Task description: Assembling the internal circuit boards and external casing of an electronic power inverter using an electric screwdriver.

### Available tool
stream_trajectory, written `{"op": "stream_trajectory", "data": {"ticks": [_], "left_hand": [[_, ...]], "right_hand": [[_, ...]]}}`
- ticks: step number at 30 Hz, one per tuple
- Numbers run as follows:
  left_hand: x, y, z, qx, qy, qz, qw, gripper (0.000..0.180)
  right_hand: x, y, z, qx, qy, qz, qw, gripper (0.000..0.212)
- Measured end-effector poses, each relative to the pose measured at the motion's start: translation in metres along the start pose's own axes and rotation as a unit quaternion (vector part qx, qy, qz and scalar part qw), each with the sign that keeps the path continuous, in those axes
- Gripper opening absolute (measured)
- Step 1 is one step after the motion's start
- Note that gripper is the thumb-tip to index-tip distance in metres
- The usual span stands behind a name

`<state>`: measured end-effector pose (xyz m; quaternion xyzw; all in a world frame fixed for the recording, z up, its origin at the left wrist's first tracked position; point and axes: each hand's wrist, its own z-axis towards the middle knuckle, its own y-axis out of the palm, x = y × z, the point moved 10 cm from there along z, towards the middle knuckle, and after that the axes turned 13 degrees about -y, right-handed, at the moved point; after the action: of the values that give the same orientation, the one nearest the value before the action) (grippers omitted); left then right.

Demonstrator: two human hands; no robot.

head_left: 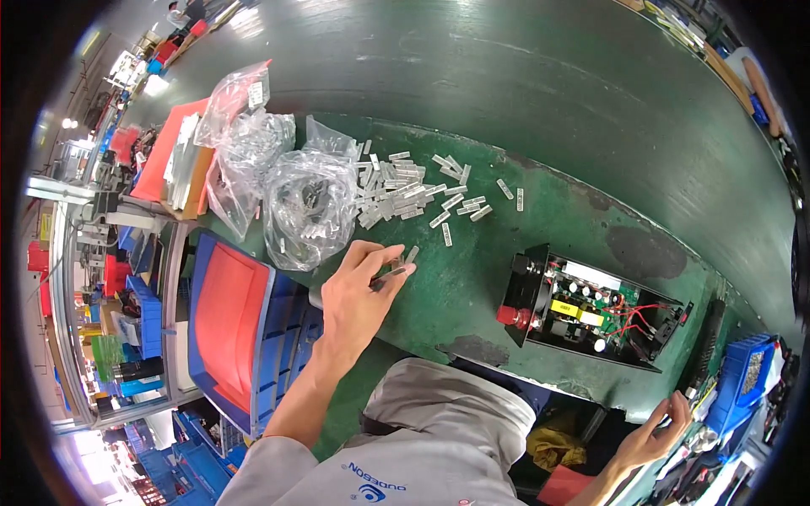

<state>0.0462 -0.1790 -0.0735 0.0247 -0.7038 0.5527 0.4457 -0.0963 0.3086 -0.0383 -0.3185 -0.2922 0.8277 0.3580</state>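
Pinching a small metal strip (412, 255), the left hand (377, 268) sits at centre frame; many strips (396, 192) lie loose above. Electronics chassis (582, 343), right of centre, stands uncovered. Right hand (656, 432), lower right: fingers apart.

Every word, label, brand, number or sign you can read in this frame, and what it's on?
Wording and brands not copied; places only.
Grey shirt: blue lettering next to a blue emblem.
Yellow block in open black case: dark marking, tiny.
Clear plastic bag: white label, too small to read.
Small strips: any markings too small to read.
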Motion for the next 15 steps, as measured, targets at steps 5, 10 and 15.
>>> {"op": "stream_trajectory", "data": {"ticks": [5,10,15], "left_hand": [[0.009,0.008,0.001,0.02,0.055,0.027,0.998,0.019],[0.019,0.011,0.005,0.011,0.105,0.073,0.992,0.018],[0.02,0.022,0.015,-0.025,0.077,0.045,0.996,0.011]], "right_hand": [[-0.016,0.01,-0.004,-0.003,-0.001,0.027,1.0,0.011],[-0.022,0.012,-0.008,-0.003,-0.006,0.052,0.999,0.01],[-0.026,0.019,-0.018,-0.008,0.0,0.09,0.996,0.013]]}}
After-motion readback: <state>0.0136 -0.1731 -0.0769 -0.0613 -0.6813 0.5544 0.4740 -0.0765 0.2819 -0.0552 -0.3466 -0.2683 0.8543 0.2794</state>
